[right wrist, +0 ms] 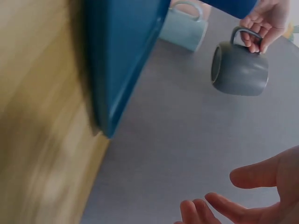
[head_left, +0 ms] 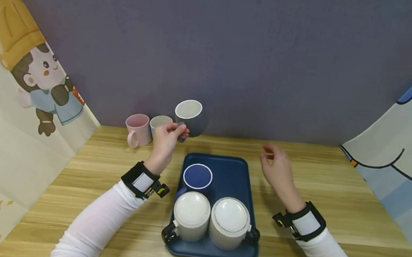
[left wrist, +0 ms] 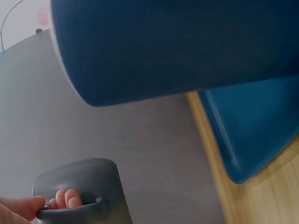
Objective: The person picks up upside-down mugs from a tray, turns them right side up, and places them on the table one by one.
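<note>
My left hand (head_left: 166, 143) pinches the handle of a dark grey mug (head_left: 195, 123) and holds it in the air near the back wall. The mug's white inside faces up in the head view; its grey body (right wrist: 243, 70) shows in the right wrist view. Fingers pass through the handle loop in the left wrist view. Over the table, right of the tray, my right hand (head_left: 277, 167) hovers with loosely bent fingers and nothing in them. Between the hands lies a dark blue tray (head_left: 230, 167), bearing a blue mug (head_left: 198, 177) and two upside-down ribbed white mugs (head_left: 192, 215) with black handles.
At the back left of the wooden table (head_left: 332, 196), a pink mug (head_left: 139, 131) stands beside a pale grey mug (head_left: 160, 122), which my left hand partly covers. A grey wall (head_left: 270, 69) rises behind the table. Printed cloths hang at both sides.
</note>
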A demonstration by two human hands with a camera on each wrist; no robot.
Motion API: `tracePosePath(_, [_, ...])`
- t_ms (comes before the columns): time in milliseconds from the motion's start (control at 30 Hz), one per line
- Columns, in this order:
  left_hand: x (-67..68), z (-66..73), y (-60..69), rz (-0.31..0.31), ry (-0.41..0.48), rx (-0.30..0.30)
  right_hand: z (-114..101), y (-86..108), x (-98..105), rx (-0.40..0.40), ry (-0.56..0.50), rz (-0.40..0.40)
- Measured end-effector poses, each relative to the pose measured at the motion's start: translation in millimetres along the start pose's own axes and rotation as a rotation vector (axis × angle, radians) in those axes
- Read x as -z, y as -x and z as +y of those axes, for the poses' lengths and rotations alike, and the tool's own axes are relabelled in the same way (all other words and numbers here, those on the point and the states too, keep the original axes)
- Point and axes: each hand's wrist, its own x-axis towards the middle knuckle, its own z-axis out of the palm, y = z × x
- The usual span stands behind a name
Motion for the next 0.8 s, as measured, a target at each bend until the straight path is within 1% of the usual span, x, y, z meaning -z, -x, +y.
tracePosePath(133, [1.1,-5.4,-2.1,0.011,-0.005,0.003,8.5,4.0,0.3,0.006,0.046,0.012])
tracePosePath(267, [2.9,-12.9,-5.6,0.029,-0.019,0.009,16.3,6.8,0.9,-0.007,0.07,-0.004])
tracePosePath(433, [5.2,-22.3,-11.4,0.042,-0.029,0.033,23.6,7.3,0.8,-0.019,0.106,-0.018])
tracePosePath(600, [6.9,-30.5,-15.9,0.06,-0.039,0.042,27.3,6.1,0.1,-0.014,0.122,0.003])
tracePosePath(800, [7.7,-40.6,-20.6,0.068,-0.067,0.043,35.2,5.7,-1.2,0.01,0.145,0.056])
